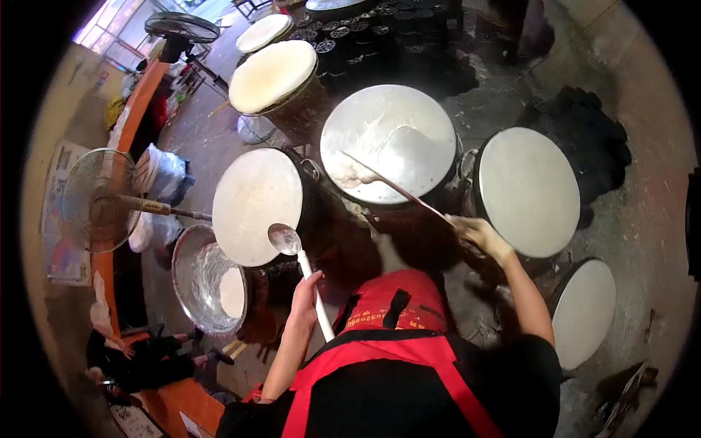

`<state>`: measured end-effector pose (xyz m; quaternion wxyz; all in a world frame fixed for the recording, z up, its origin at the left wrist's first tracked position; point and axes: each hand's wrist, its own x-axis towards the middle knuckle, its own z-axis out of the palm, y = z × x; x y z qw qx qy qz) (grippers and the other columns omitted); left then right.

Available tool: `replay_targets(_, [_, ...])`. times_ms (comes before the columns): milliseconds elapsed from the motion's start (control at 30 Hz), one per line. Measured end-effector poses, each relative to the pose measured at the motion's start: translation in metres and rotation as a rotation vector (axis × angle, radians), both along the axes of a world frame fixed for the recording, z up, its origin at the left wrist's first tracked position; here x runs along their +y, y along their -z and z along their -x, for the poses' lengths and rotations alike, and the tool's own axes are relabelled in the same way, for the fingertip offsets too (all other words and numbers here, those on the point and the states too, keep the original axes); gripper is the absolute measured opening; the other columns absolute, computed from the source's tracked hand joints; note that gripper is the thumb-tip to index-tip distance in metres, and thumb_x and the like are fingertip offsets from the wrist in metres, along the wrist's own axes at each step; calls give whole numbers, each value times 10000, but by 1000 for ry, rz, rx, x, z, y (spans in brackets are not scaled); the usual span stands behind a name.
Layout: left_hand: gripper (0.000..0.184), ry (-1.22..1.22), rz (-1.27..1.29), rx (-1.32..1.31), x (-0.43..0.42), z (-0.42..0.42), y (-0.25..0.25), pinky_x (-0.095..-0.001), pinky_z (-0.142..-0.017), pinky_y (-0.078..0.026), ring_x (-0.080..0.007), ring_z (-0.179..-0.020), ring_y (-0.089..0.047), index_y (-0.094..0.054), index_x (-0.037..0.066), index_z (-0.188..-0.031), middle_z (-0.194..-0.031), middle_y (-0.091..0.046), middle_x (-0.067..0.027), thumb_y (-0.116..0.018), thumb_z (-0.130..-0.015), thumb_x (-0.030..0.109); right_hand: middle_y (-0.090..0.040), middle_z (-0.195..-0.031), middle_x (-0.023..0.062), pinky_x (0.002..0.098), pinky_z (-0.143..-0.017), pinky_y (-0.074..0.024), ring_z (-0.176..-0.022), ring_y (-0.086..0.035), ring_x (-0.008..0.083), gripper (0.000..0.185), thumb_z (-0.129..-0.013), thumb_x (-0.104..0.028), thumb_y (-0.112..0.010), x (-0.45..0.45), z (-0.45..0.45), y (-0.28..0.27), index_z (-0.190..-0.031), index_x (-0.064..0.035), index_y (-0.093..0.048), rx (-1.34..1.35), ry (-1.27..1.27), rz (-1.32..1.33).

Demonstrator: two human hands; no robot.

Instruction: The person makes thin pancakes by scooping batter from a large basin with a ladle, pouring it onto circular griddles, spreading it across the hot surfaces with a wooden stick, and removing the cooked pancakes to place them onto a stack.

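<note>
Grey floor [196,139] runs beneath everything, and over it leans a torso in black with a red apron [394,350]. A person in dark clothing [142,363] is at the lower left. Round griddles surround the apron: the central griddle [431,150] straight ahead, shiny, with a wet smear; the right griddle [529,193], coated evenly in off-white; the left griddle [255,197], likewise pale across its top; others stand farther off and at the lower right. Just beside the left griddle is a metal basin [185,292], its inside streaked with pale mixture. Beyond it a round fan [101,201] faces inward. A thin stick [409,196] slants over the central griddle, its far end at the smear; the right hand [478,237] has its fingers closed around the near part. A ladle [283,239] is in the left hand [303,298], fingers wrapped about its white handle, the bowl over the left griddle's edge, touching or not I cannot tell. Smallest is a lumpy patch of batter [350,174] near the central griddle's left rim.
</note>
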<state>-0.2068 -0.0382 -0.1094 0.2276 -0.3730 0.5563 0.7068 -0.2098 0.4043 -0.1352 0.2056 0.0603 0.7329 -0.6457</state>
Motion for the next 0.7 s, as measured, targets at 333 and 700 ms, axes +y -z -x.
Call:
replay_targets(333, [323, -93, -21, 70, -98, -65, -14, -221, -701, -394, -84, -768, -499, -480, 24, -1128, -839, -534, 4, -585, -855, 161, -416, -587, -59, 198, -346, -287, -406, -339, 45, 391, -936, -317, -460, -252, 25, 16, -1307, -192, -463, 23, 548, 529])
replay_targets(700, [407, -182, 38, 88, -149, -129, -13, -227, -739, -421, -91, -779, -493, -425, -12, -1221, -879, -488, -5, -563, -868, 135, -435, -586, -26, 225, -279, -274, -373, -357, 80, 379, -899, -355, -502, -378, 111, 59, -1238, -186, -489, -129, 961, 577])
